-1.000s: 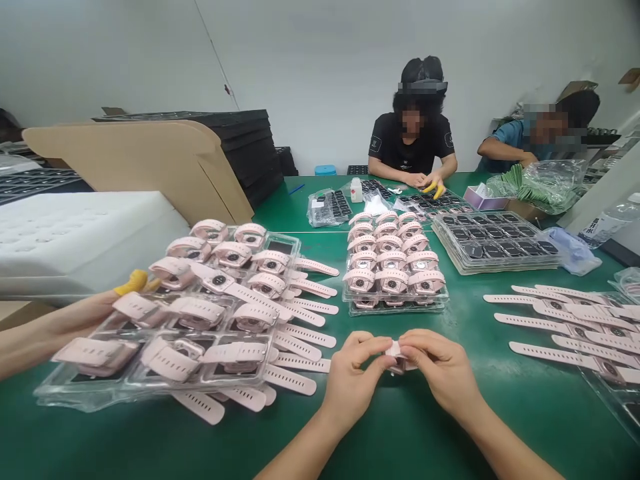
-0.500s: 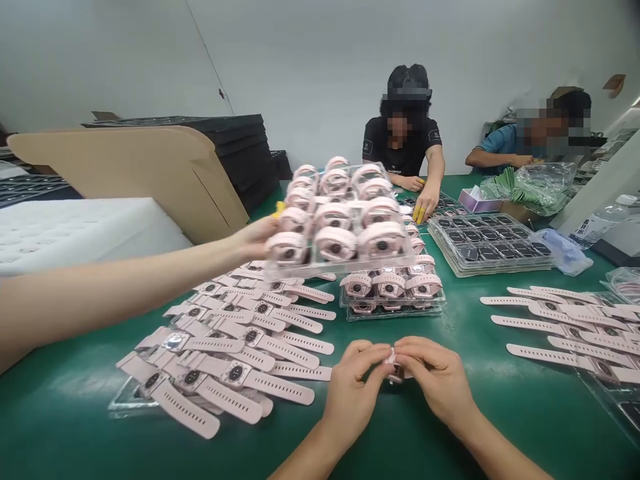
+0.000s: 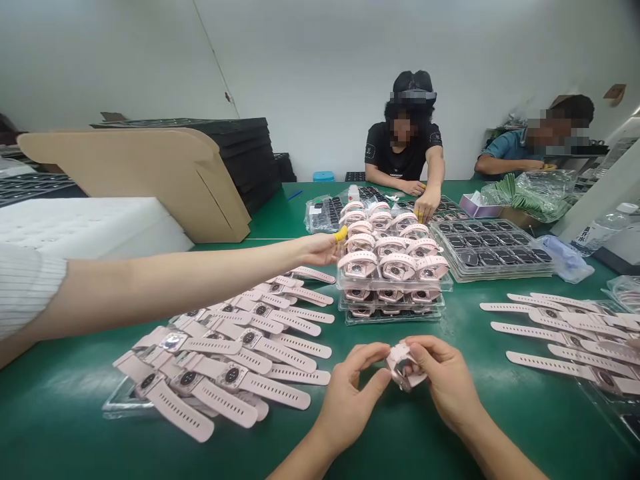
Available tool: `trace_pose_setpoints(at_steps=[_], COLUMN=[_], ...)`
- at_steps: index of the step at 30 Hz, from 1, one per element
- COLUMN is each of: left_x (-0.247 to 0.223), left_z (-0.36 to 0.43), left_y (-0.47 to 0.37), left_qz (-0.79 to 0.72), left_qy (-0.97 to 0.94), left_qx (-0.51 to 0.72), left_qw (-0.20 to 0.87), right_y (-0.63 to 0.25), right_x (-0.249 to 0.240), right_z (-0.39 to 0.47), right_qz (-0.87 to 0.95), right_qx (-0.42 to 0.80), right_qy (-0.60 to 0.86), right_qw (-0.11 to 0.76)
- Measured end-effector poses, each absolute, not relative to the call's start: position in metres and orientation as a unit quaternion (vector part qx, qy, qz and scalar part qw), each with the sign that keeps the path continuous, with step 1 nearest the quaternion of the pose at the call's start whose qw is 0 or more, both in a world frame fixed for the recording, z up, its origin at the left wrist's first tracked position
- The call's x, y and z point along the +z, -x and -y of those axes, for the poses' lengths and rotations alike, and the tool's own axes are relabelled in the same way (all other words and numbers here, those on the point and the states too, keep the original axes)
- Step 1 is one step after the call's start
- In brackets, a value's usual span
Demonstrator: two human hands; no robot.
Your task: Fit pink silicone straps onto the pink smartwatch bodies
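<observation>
Plain pale grey-white wall spans the back, thin cord hanging down it left of centre, small brown piece high on the right; light is soft and even, faint sheen on the green tabletop that fills the foreground. Left side: tall black stack near the wall, upright brown cardboard panel in front, white block nearer; pale slanted surface along the right edge, blue item behind the table's far edge.
</observation>
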State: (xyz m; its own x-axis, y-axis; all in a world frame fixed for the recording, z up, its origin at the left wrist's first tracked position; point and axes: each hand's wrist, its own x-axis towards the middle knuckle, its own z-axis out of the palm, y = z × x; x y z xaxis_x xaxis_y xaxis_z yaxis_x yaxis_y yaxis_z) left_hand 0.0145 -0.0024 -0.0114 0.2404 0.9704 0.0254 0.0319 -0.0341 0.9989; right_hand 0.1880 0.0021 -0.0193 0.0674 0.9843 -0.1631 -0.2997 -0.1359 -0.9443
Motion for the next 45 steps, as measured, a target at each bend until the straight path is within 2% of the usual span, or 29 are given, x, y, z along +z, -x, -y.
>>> trace_pose_setpoints(at_steps=[3, 9, 12, 16, 19, 23, 26, 37, 39, 42, 45], left_x=[-0.009, -0.012, -0.017, -0.013, -0.006, -0.004, -0.006, 0.001, -0.001, -0.007, -0.012], left_z=[0.000, -0.001, -0.004, -0.007, -0.006, -0.002, -0.002, -0.003, -0.005, -0.009, -0.011], left_y=[-0.012, -0.009, -0.009, -0.010, -0.012, -0.013, -0.013, -0.014, -0.011, -0.004, 0.000], left_qz=[-0.431, -0.444, -0.414, -0.305, -0.289, -0.280, -0.284, -0.265, -0.273, -0.300, -0.343], left_qy=[-0.612, -0.655, -0.738, -0.838, -0.862, -0.888, -0.883, -0.868, -0.861, -0.840, -0.824], left_qx=[0.422, 0.437, 0.448, 0.453, 0.405, 0.346, 0.353, 0.404, 0.415, 0.441, 0.451], left_qw=[0.510, 0.428, 0.288, 0.011, -0.095, -0.117, -0.120, -0.114, -0.109, -0.099, -0.028], right_y=[-0.187, -0.184, -0.182, -0.180, -0.181, -0.184, -0.187, -0.189, -0.191, -0.196, -0.204], right_x=[-0.021, -0.016, -0.013, -0.009, -0.005, 0.001, 0.003, 0.009, 0.008, 0.009, 0.013], right_z=[-0.004, -0.003, -0.001, 0.003, 0.004, 0.004, 0.004, 0.006, 0.004, 0.000, -0.005], right_qz=[0.322, 0.356, 0.387, 0.401, 0.420, 0.441, 0.462, 0.417, 0.459, 0.565, 0.637], right_qx=[0.617, 0.602, 0.609, 0.625, 0.635, 0.638, 0.614, 0.600, 0.585, 0.549, 0.452], right_qy=[0.465, 0.484, 0.490, 0.481, 0.460, 0.473, 0.493, 0.476, 0.483, 0.487, 0.516], right_qw=[0.547, 0.526, 0.490, 0.467, 0.457, 0.419, 0.408, 0.489, 0.462, 0.377, 0.351])
